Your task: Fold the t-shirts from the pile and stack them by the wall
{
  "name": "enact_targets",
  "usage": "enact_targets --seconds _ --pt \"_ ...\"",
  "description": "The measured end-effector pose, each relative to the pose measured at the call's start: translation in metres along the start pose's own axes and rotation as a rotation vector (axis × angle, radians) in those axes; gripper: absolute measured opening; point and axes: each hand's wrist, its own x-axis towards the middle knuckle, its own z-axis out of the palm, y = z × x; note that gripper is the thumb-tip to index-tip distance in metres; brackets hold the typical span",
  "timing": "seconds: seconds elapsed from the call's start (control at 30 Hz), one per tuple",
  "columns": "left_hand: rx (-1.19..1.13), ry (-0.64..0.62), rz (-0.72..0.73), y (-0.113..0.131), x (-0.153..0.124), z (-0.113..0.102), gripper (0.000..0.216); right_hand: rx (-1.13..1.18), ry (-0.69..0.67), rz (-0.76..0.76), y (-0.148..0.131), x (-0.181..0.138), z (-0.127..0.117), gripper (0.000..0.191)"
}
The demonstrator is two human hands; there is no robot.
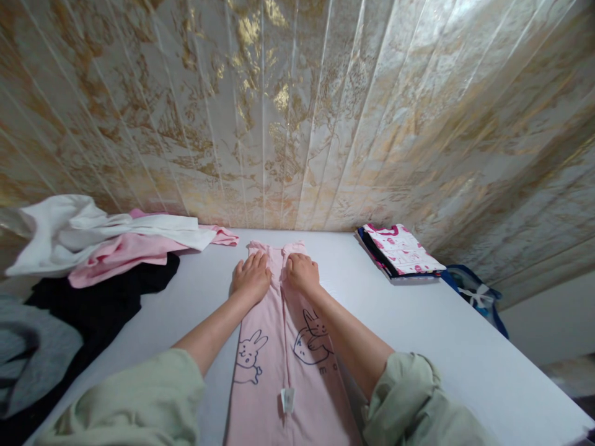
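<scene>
A pair of light pink pants lies lengthwise in front of me, with line-drawn rabbits on it and a small white tag near the middle seam. The cuffs are at the far end, side by side. My left hand rests palm down on the left leg near its cuff, fingers spread. On the right leg, my right hand has its fingers bent in against the fabric near the cuff; its fingertips are partly hidden. The near end of the pants runs out of view.
On the left lie a heaped white garment, a pink garment, a black garment and a grey one. A folded stack sits back right on the white table. Beyond it is a blue-edged bag. A patterned curtain borders the back.
</scene>
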Motion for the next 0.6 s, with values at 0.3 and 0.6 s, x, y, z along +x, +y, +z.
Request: enact_targets --seconds 0.3,0.6 --pt "-0.018 0.017 0.025 -0.002 0.006 -0.001 0.052 -0.032 -0.001 -0.013 0.005 0.013 0.014 0.06" --pt "-0.011 0.009 0.106 0.005 -0.046 -0.009 0.054 -0.051 0.015 -0.015 0.004 0.009 0.012 0.06"
